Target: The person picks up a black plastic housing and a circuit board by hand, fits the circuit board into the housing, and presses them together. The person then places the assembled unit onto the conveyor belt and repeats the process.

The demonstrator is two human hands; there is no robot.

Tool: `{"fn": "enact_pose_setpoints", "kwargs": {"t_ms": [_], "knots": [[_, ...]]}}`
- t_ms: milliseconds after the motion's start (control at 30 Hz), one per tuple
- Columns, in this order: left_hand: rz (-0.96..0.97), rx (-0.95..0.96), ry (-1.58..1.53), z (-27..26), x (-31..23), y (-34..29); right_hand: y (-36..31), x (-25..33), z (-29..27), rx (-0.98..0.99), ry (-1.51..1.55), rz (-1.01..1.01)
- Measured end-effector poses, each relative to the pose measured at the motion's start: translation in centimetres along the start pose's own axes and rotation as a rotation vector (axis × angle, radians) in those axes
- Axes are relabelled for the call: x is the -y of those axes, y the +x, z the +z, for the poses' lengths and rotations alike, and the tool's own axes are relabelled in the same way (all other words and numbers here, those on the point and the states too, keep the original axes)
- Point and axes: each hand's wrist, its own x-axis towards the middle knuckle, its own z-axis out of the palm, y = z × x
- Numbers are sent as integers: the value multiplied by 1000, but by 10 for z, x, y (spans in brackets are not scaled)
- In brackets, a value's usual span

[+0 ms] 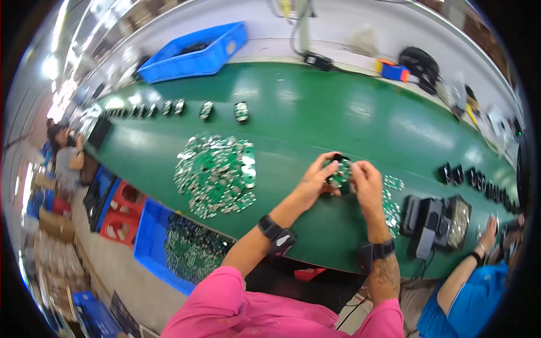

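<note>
My left hand [311,183] is closed round a small black housing [338,157] that has a green circuit board [340,173] at its open face. The fingers of my right hand [366,181] are bent and pressed at the board's right edge; their tips are partly hidden. Left of my hands, a broad heap of green circuit boards [214,172] lies on the green table [298,129]. A few more loose boards [391,211] lie beside my right wrist.
A row of black housings with boards [207,110] runs along the far left, and other black housings [473,179] stand at right. Dark grey devices [426,225] sit near a co-worker's hand [489,234]. One blue bin [197,61] stands behind; another blue bin [147,231] holds boards below the table edge.
</note>
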Motion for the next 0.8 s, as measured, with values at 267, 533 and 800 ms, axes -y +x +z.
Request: {"fn": "enact_pose_setpoints", "kwargs": {"t_ms": [267, 533, 800], "knots": [[160, -46, 28, -5, -2, -4, 4, -6, 17, 113, 78, -86], [138, -33, 19, 4, -6, -4, 1, 1, 9, 78, 42, -72], [181, 37, 259, 16, -10, -12, -2, 7, 8, -83, -261, -216]]}}
